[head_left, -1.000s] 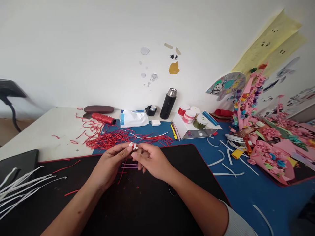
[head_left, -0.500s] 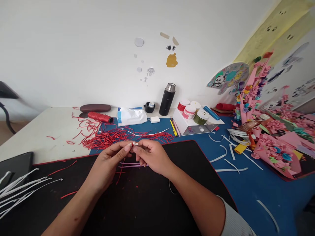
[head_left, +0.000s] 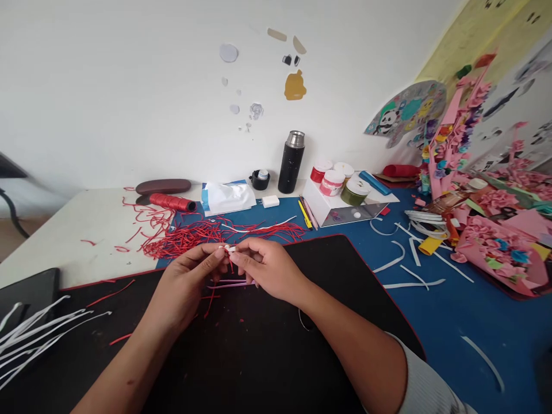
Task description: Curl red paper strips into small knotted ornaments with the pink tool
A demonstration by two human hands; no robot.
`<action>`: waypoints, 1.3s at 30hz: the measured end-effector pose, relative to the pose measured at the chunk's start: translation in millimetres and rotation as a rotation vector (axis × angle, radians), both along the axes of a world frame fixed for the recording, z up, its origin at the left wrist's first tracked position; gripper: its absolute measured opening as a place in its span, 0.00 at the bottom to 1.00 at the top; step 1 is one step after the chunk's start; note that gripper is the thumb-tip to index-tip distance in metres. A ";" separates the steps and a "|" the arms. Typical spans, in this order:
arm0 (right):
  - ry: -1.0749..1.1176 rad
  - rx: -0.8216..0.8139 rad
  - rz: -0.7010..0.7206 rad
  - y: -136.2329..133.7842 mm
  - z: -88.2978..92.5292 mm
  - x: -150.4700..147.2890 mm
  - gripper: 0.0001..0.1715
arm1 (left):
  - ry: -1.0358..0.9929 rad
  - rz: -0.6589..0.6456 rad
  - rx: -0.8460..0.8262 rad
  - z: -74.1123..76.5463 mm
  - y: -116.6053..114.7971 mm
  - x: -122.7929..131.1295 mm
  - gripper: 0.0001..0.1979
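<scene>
While the left hand [head_left: 183, 282] and right hand [head_left: 269, 270] pinched from opposite sides, equally near, the red-and-white corded piece [head_left: 227, 249] sat between them, short of the worktop [head_left: 86, 218]'s far edge, its long axis unreadable!

Craft corner at a bench [head_left: 60, 241] against a white wall [head_left: 129, 86]; home or studio, one cannot tell.
Making supplies show it: beyond the left grip [head_left: 176, 284], a heap of cut red cord [head_left: 185, 238] and a red spool [head_left: 170, 202]; beyond and right of the right grip [head_left: 273, 273], lidded jars [head_left: 332, 184] on a white box [head_left: 317, 208]. Right of that grip, white strips [head_left: 414, 252] lie scattered over a blue covering [head_left: 452, 322], and farther right pink paper-like flowers [head_left: 502, 253] pile up. High beyond both grips, stickers [head_left: 295, 86] dot the wall. Everyday things share the bench: a black flask [head_left: 291, 164] beyond the right grip, and a white charger [head_left: 271, 201] just nearer.
</scene>
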State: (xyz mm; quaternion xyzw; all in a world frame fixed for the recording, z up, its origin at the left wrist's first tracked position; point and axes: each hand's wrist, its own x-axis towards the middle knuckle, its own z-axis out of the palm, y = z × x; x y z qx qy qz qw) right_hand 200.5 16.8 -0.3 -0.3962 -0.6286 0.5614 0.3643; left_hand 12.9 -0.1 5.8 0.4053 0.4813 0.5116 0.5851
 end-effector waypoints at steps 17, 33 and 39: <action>-0.156 0.109 -0.096 3.1 1.7 5.5 0.06 | 0.047 -0.094 -0.031 -5.3 -1.6 -3.7 0.23; -0.287 0.166 -0.087 1.2 8.8 6.7 0.06 | 0.328 -0.085 0.000 -2.0 -1.8 -7.4 0.22; -0.293 0.171 -0.067 1.2 6.2 6.7 0.08 | 0.328 -0.042 -0.002 0.1 -1.0 -7.2 0.22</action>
